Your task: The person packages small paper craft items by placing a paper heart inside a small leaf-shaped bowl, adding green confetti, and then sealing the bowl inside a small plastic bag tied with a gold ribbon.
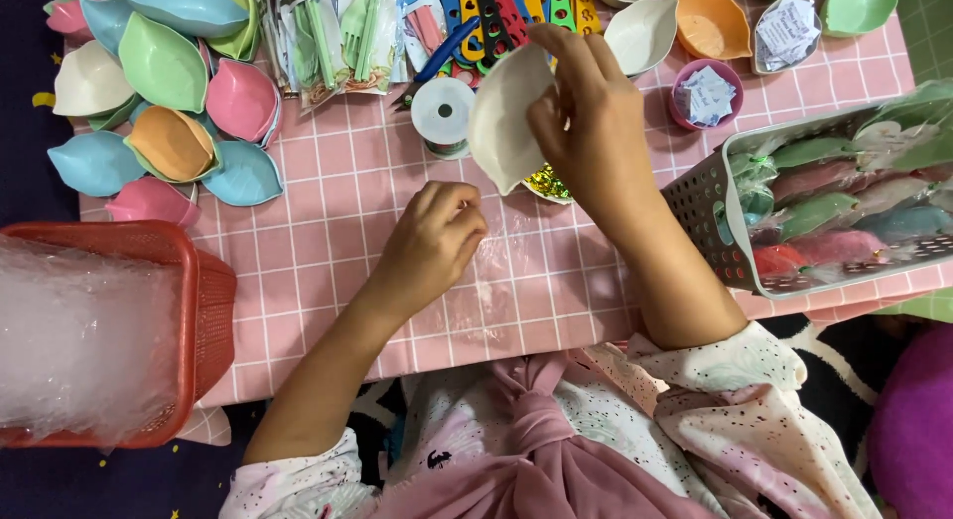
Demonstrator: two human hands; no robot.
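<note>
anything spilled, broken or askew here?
Nothing stands out. Right hand holds a white bowl tilted on edge, gripped, not dropped. Left hand pinches a clear plastic sheet lying flat on the pink table.

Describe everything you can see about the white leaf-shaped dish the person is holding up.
The white leaf-shaped dish is plain, smooth and matte, apparently plastic, with a pointed oval outline and a shallow hollow. It is lifted off the pink checked tablecloth and tilted up on edge. The right hand grips its right rim and covers that side. The left hand is apart from it, resting below on a clear plastic bag. A white tape roll lies just to its left.
</note>
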